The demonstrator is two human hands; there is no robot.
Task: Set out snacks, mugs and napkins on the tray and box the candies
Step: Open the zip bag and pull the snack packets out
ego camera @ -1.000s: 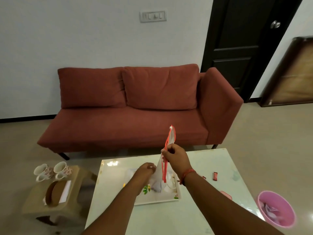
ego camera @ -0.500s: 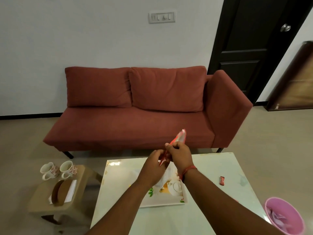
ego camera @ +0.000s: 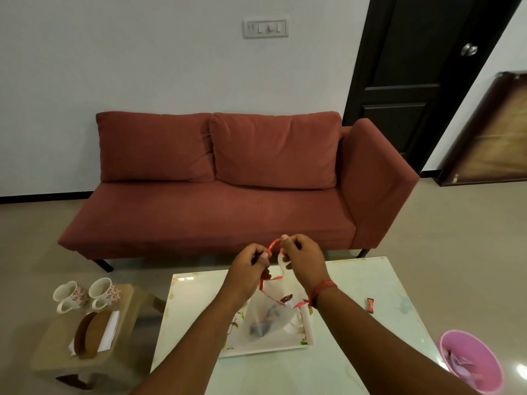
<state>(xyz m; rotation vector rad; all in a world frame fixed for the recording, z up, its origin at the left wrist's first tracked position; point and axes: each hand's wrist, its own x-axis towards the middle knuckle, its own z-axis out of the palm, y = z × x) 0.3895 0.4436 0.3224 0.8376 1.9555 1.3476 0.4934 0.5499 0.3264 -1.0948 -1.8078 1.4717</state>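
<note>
Bag, red-rimmed mouth pinched between fingers of left hand and right hand above tray: contents may be spilled if pulled apart sharply.

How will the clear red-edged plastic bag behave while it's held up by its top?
The clear red-edged plastic bag is probably floppy: it sags and creases below the left hand and right hand. It seems light; dark contents pool low, so it may swing.
</note>
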